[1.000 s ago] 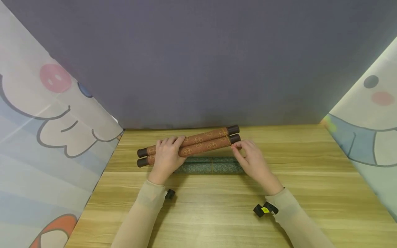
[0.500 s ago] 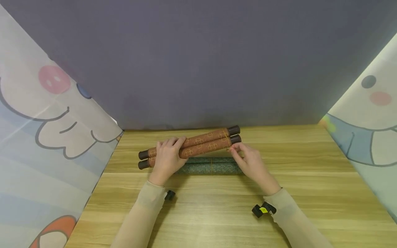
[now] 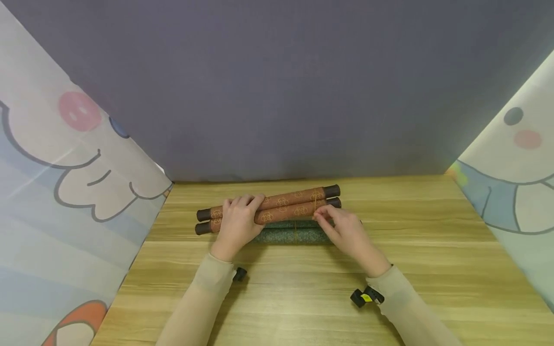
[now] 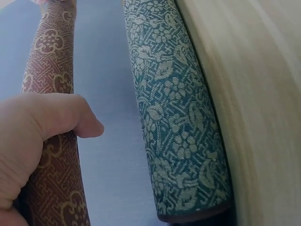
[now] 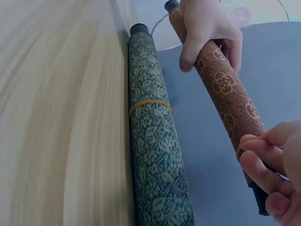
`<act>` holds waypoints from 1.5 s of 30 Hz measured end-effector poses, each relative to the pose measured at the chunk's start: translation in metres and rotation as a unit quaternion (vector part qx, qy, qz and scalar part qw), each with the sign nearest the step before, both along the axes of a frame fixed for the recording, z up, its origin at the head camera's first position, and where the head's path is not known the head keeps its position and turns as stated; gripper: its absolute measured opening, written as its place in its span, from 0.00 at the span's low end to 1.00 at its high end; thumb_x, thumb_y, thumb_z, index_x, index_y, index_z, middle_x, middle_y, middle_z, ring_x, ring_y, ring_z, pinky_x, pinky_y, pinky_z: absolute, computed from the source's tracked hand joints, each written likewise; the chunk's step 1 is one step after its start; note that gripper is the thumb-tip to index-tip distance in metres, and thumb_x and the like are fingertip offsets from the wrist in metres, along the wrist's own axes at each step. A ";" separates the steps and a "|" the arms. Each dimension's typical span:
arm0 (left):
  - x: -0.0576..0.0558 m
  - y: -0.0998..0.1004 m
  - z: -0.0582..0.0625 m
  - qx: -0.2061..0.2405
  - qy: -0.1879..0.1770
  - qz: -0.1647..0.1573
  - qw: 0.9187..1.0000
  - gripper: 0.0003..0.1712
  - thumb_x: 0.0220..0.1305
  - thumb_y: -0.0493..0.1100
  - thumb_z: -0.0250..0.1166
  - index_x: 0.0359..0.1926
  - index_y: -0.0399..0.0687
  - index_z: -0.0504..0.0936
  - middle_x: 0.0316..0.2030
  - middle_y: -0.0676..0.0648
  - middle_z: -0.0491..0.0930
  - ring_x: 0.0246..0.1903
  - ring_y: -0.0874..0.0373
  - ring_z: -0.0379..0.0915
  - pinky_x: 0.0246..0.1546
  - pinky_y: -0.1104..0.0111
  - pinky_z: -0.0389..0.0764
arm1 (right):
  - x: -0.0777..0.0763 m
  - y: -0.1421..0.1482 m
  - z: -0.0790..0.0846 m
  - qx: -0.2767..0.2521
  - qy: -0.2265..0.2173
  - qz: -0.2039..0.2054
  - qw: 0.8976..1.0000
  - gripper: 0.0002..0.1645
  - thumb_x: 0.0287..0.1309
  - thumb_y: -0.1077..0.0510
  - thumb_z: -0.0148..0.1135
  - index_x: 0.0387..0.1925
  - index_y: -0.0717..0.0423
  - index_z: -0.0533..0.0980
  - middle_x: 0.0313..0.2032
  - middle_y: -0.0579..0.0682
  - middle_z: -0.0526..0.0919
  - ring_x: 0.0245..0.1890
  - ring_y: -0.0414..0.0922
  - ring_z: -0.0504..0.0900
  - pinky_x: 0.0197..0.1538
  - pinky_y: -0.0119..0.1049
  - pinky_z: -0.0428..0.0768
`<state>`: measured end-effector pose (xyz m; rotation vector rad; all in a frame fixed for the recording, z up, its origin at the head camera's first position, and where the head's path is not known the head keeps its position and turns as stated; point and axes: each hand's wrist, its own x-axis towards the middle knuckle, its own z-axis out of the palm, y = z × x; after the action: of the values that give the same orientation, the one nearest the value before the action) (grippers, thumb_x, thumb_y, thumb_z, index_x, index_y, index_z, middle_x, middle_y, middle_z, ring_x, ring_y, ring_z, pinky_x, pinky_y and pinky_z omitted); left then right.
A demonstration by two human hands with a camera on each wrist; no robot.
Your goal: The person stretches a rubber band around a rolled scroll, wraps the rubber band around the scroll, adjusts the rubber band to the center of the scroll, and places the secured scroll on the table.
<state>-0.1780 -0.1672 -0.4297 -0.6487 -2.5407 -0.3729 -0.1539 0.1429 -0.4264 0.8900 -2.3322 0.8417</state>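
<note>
Two brown patterned scroll rolls with dark end knobs lie side by side, held raised and slanted up to the right in the head view. My left hand grips them near their left end, thumb on the near side. Around their right part runs a thin yellow rubber band. My right hand pinches that band between thumb and finger, as the right wrist view shows. Below lies a green floral scroll, partly hidden by both hands, with its own yellow band round its middle.
The wood-grain table ends at a dark grey wall behind the scrolls. Cartoon-printed panels stand on the left and right. Black wrist cameras stick out from the sleeves.
The right hand has drawn the rubber band leftward along the brown rolls, away from their right end. The rolls have shifted slightly right and toward me, in the left hand's grip.
</note>
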 end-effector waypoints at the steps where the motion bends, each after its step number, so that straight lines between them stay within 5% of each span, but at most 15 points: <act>1: 0.000 0.000 0.000 -0.003 0.001 -0.002 1.000 0.45 0.41 0.39 0.93 0.64 0.47 0.86 0.49 0.39 0.87 0.45 0.37 0.85 0.44 0.43 0.75 | 0.000 0.001 0.000 0.001 -0.005 -0.002 1.000 0.06 0.69 0.68 0.71 0.44 0.59 0.84 0.34 0.50 0.90 0.25 0.38 0.81 0.28 0.33 0.80; 12: -0.004 0.001 -0.002 -0.009 0.000 -0.013 1.000 0.44 0.42 0.39 0.92 0.64 0.48 0.86 0.49 0.40 0.87 0.43 0.40 0.85 0.44 0.45 0.75 | -0.003 0.008 -0.001 0.015 -0.019 -0.028 0.999 0.07 0.66 0.67 0.74 0.42 0.58 0.84 0.31 0.46 0.89 0.24 0.37 0.80 0.27 0.32 0.79; 22: -0.007 -0.001 -0.007 -0.008 0.003 0.000 1.000 0.42 0.45 0.40 0.90 0.64 0.47 0.86 0.50 0.39 0.88 0.45 0.39 0.86 0.44 0.44 0.76 | -0.006 0.007 -0.001 0.012 0.076 -0.019 0.997 0.12 0.56 0.70 0.78 0.40 0.60 0.84 0.28 0.48 0.88 0.23 0.42 0.81 0.26 0.38 0.80; 29: -0.008 -0.004 -0.006 -0.020 0.012 -0.005 1.000 0.43 0.44 0.42 0.91 0.64 0.48 0.86 0.49 0.40 0.88 0.44 0.40 0.86 0.44 0.45 0.76 | -0.012 0.015 0.005 -0.005 0.064 0.006 0.998 0.19 0.53 0.71 0.81 0.46 0.62 0.83 0.41 0.53 0.88 0.40 0.49 0.86 0.41 0.44 0.88; 35: -0.009 -0.003 -0.006 -0.026 0.016 -0.013 0.999 0.42 0.43 0.42 0.91 0.62 0.50 0.86 0.47 0.42 0.87 0.43 0.41 0.86 0.45 0.46 0.77 | -0.019 0.026 0.007 0.011 0.043 0.010 0.999 0.23 0.54 0.64 0.83 0.50 0.62 0.82 0.50 0.56 0.85 0.53 0.57 0.81 0.57 0.53 0.79; 45: -0.009 0.004 -0.011 -0.039 0.008 -0.031 0.999 0.45 0.40 0.45 0.93 0.63 0.53 0.86 0.48 0.45 0.87 0.44 0.43 0.85 0.46 0.49 0.77 | -0.017 0.048 0.006 0.065 -0.029 -0.008 0.997 0.55 0.47 0.47 0.90 0.73 0.62 0.74 0.70 0.63 0.77 0.68 0.66 0.72 0.68 0.69 0.66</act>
<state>-0.1866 -0.1637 -0.4408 -0.7584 -2.5344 -0.2890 -0.1704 0.1909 -0.4207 0.9112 -2.4640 0.7236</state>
